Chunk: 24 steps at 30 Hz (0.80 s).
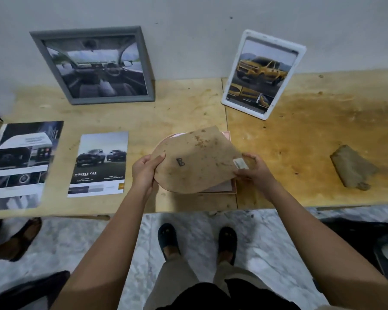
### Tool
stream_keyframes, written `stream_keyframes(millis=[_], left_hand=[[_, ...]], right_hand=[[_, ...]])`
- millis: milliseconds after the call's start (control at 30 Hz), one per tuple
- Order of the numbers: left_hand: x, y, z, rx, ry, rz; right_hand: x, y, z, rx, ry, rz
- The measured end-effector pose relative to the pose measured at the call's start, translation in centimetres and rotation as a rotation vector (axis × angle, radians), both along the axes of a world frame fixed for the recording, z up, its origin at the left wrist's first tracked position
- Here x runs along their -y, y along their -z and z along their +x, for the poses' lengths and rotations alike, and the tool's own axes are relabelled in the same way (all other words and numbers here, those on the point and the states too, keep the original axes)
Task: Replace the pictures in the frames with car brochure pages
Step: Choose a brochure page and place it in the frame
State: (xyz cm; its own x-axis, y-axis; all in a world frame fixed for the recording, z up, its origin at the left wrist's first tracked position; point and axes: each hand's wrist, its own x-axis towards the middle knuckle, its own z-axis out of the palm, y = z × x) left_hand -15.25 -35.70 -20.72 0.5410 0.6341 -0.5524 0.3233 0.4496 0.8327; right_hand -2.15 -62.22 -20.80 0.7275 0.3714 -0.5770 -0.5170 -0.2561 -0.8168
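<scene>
Both hands are holding a stained brown board (193, 159) tilted over a pink frame (224, 188), which is lying flat on the plywood surface (188, 104) near its front edge. The left hand (145, 171) is gripping the board's rounded left edge, thumb on top and the rest curled underneath. The right hand (255, 171) is pinching the board's right corner, its fingers (251, 156) bent beside a white label (240, 164). A grey frame (35, 38) showing a car interior and a white frame (300, 50) showing a yellow truck are leaning against the wall (188, 30). A loose page (99, 164) marked DOUBLE CAB is lying left of the hands, and an open brochure (18, 162) is lying further left. A brown lump (352, 167) is resting well to the right.
</scene>
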Motion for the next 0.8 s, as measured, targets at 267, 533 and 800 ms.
stream_keyframes(millis=[267,533,800], left_hand=[[-1.6,1.3,0.5,-0.104,0.185,0.415],[-1.7,2.0,-0.1,-0.102,0.273,0.557],[-1.9,2.8,-0.4,-0.107,0.497,0.542]], right_hand=[[-0.2,0.9,-2.0,0.045,-0.125,-0.156],[-0.7,0.3,-3.6,0.089,-0.268,-0.338],[-1.5,0.2,-4.7,0.183,-0.324,-0.507]])
